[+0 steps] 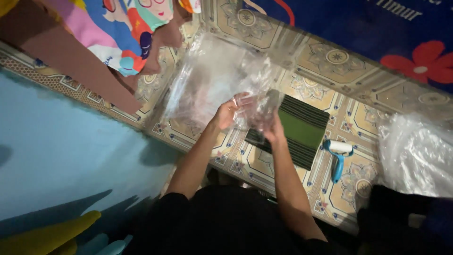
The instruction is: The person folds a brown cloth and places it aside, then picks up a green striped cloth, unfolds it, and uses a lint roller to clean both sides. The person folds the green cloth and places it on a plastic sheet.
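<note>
Both my hands hold a clear plastic bag point(212, 80) above the patterned tile floor. My left hand point(225, 114) grips the bag's near edge with fingers closed on the film. My right hand point(273, 130) pinches the same edge a little to the right. The bag spreads away from me, crinkled and see-through. Just beyond my right hand lies a folded green cloth with dark stripes point(302, 130), flat on the floor and partly behind the plastic.
A blue-handled lint roller point(338, 158) lies right of the cloth. A heap of clear plastic bags point(415, 156) sits at the far right. Another person in colourful printed clothing point(118, 33) is at the upper left. A blue mat point(56, 151) covers the left.
</note>
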